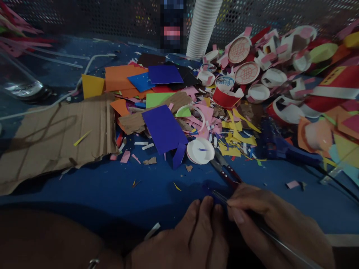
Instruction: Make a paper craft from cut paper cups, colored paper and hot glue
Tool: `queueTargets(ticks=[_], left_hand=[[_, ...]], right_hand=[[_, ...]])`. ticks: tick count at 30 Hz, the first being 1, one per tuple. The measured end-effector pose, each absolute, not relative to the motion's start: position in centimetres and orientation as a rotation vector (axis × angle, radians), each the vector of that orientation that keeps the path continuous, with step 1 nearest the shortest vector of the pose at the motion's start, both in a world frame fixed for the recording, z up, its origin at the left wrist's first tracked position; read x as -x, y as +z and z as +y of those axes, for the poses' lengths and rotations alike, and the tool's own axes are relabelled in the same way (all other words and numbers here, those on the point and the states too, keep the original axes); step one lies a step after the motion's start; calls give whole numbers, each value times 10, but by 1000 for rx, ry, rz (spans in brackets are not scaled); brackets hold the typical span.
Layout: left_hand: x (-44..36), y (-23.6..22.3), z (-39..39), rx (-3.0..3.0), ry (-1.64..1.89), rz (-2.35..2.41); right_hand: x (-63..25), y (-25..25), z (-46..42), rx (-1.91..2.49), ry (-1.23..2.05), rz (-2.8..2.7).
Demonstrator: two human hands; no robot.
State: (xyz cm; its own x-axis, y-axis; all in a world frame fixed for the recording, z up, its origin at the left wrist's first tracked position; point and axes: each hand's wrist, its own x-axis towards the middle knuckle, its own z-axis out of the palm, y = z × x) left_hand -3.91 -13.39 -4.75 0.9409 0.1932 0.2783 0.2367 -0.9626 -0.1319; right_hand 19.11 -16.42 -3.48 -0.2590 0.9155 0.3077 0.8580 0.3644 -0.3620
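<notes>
My right hand [275,220] is closed around a slim pen [288,249] with a clear barrel. Its tip rests on a small dark blue paper piece [208,188], which is mostly hidden. The fingers of my left hand [193,235] are stretched out and press the paper down on the blue table, just left of the pen tip. Just beyond my right hand lie scissors [224,171], blades pointing away. Close by sit a white paper cup base [200,151] with a blue scrap in it and a blue-purple paper sheet [163,127].
Corrugated cardboard [64,134] lies at left. Coloured papers [123,77] and yellow scraps [232,138] cover the middle. Cut paper cups [259,91] are heaped at right, near a blue glue gun [291,149] with a cord. A white ribbed pipe [204,28] rises behind.
</notes>
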Motion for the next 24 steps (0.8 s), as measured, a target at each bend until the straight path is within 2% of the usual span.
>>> queueTargets(ticks=[15,24], left_hand=[[31,-37,-126,2918,-419,-255],[31,-26,-124,2976,-397,-302]], right_hand=[[-185,-42,-168,1613,224,-1809],[-215,-37,-149,1538,-199,-1995]])
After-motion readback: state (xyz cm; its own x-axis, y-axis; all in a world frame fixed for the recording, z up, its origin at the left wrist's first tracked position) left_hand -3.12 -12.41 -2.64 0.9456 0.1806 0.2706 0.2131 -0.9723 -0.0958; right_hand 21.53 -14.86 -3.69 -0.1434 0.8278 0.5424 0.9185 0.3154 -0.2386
